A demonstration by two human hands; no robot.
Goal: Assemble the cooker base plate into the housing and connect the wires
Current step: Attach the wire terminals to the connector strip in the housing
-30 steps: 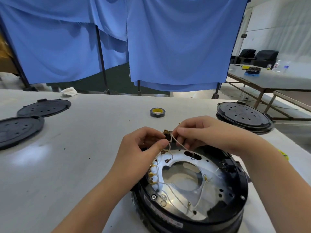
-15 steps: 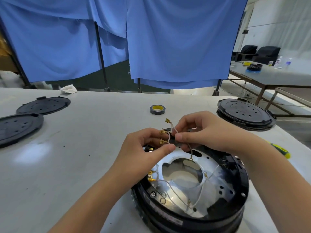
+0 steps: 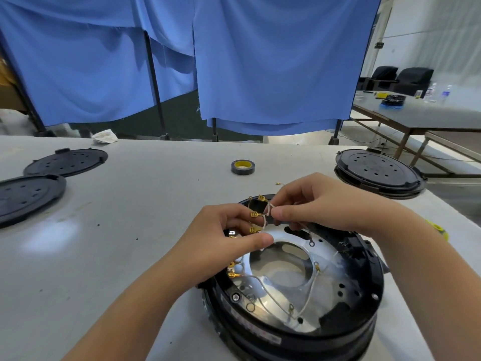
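Observation:
A round black cooker housing (image 3: 364, 306) lies upside down on the table near me, with a shiny metal base plate (image 3: 328, 306) seated inside it. Thin white wires (image 3: 309, 293) with brass terminals run across the plate. My left hand (image 3: 223, 243) pinches a bunch of these wires at the housing's far left rim, and their brass terminals (image 3: 254, 214) stick up above my fingers. My right hand (image 3: 312, 201) pinches a white wire loop just right of those terminals, above the far rim.
A roll of dark tape (image 3: 242, 167) with a yellow core sits beyond the housing. Two black round plates (image 3: 66, 161) lie at the far left, and another black round plate (image 3: 377, 170) at the far right. A yellow-handled tool (image 3: 440, 227) peeks out behind my right forearm.
Both hands have lifted the wire bundle off the plate and spread it, so several brass terminals now stand free above my left fingers. The housing has not moved.

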